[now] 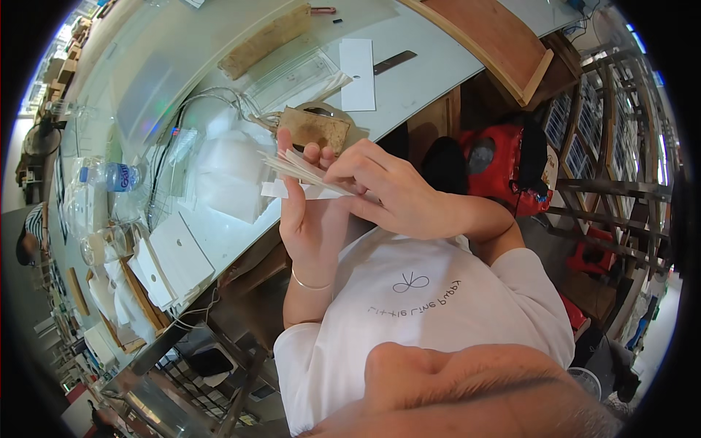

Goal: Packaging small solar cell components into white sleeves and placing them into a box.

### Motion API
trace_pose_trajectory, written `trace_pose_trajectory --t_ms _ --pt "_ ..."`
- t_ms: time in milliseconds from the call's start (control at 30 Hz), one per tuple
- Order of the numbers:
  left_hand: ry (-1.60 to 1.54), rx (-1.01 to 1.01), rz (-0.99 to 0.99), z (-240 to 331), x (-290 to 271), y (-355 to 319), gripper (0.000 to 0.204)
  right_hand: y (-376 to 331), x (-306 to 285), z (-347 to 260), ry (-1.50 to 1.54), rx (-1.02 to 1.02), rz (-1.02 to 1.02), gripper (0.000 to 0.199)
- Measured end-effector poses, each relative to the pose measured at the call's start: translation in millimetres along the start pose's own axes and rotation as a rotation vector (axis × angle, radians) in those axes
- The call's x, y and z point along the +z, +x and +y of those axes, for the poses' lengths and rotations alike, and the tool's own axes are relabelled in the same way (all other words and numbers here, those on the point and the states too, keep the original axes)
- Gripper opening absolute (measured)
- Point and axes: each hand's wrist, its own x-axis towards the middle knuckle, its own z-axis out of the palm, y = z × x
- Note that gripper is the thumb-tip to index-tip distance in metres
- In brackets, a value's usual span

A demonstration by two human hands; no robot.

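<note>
A fanned stack of thin white cards (pixel 296 169) is held above the near edge of the table. My left hand (pixel 310 226), with a thin bracelet at its wrist, is wrapped round the stack from below and the left, thumb on the near side and fingertips behind. From the right, my right hand (pixel 391 186) grips the other end of the cards between bent fingers and thumb. The cards' lower ends are hidden by my right fingers. Just beyond the hands lies a worn tan block (pixel 314 129) beside a roll of tape (pixel 339 115).
On the glass-topped table (pixel 398 91) lie a white sheet (pixel 358 77), a dark flat blade (pixel 395 62) and a long tan block (pixel 266 40). Leftward are clear plastic film (pixel 232 175), a water bottle (pixel 122 177) and white cards (pixel 179 252). A wooden tray (pixel 489 36) and red bag (pixel 496 164) are rightward.
</note>
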Motion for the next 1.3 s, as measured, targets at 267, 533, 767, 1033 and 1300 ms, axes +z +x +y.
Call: trace_pose_trajectory --t_ms 267,533,767,1033,1300 --pt "0.033 0.049 0.028 0 1 8 0.065 13 2 11 0.168 0.15 0.033 0.026" --pt "0.035 0.066 0.059 0 -5 8 0.06 16 15 9 0.146 0.057 0.084 0.019" --pt "0.074 0.054 0.09 3 1 5 0.057 19 6 13 0.342 0.23 -0.019 0.017" --pt "0.125 0.033 0.09 4 12 5 0.067 16 3 20 0.079 0.064 0.054 0.013" --pt "0.079 0.103 -0.047 -2 5 10 0.071 16 -1 12 0.061 0.04 0.083 0.022"
